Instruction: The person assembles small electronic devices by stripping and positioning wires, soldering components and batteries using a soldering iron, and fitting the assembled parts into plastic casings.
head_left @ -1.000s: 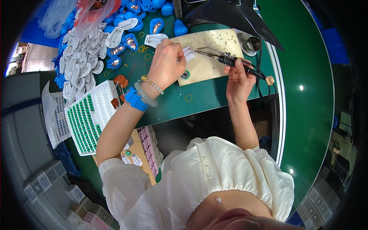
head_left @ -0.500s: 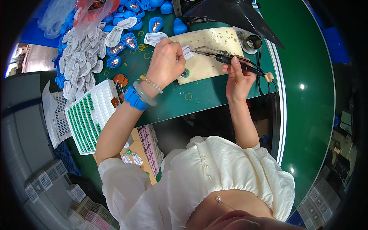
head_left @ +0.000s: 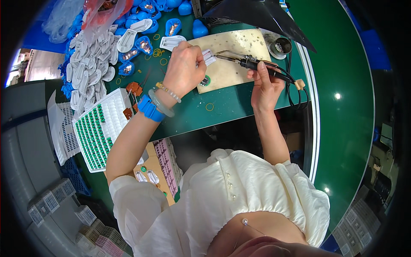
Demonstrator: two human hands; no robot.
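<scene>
My right hand [head_left: 266, 88] is closed round a soldering iron [head_left: 249, 63], whose thin tip points left. A thin metal tube runs beside that tip. My left hand [head_left: 184, 70] has its fingers curled round a small white plastic shell [head_left: 208, 57], holding it on the cream work board [head_left: 239, 45]. The iron's tip is at the right end of this shell; whether they touch I cannot tell. Just below, a small round green circuit board [head_left: 205, 81] lies at the board's left edge, beside my left fingers. Another white shell [head_left: 172, 42] lies beyond my left hand.
A pile of white shells [head_left: 87, 64] and blue shells [head_left: 144, 45] covers the bench's left. A white tray [head_left: 102, 137] of green parts stands near my left forearm. At the back right are a round metal tin [head_left: 282, 46] and a black hood [head_left: 261, 19].
</scene>
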